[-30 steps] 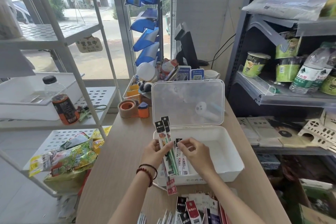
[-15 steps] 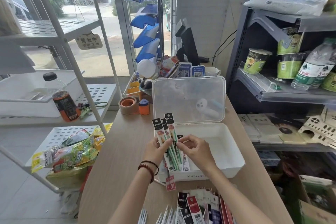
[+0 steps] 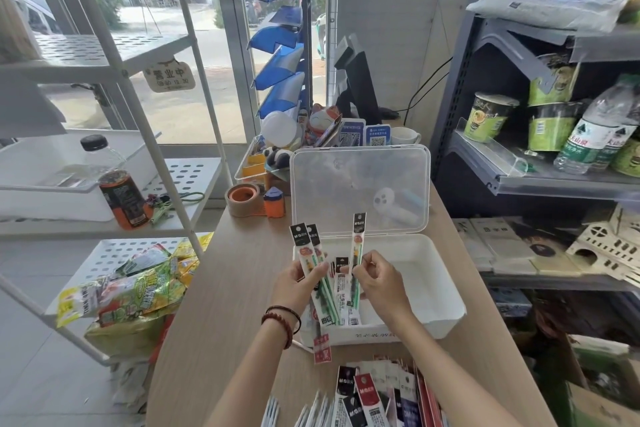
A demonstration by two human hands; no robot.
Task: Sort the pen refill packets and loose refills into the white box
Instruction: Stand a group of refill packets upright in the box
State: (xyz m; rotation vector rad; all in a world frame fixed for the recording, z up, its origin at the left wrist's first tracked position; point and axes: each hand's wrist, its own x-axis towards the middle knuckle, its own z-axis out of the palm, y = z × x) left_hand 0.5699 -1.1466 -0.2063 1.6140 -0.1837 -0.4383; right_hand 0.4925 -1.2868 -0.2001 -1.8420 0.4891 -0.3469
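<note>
Separation of one packet from the fan is the change to record. Half a second ago three green refill packets stood together at lower centre of the frame. Now the left hand grips only two packets, thumb across their fronts and fingers curled behind, over the near left corner of the white box. Between the hands, a shorter packet stands inside the box near its front wall. Right of it, the right hand pinches the third packet between thumb and fingertips, upright and clear of the other two.

We judge that packets are being placed one at a time, and that most of the stock is not yet in the box.

Limits of view:
- The hands and the front wall hide the lower ends of the held packets; we cannot tell whether they touch the box floor.
- A red-labelled packet lies at the outside of that wall; whether it hangs from the rim is unclear.
- The bottom edge cuts off the loose refills and the pile of packets, so no count is possible.
</note>
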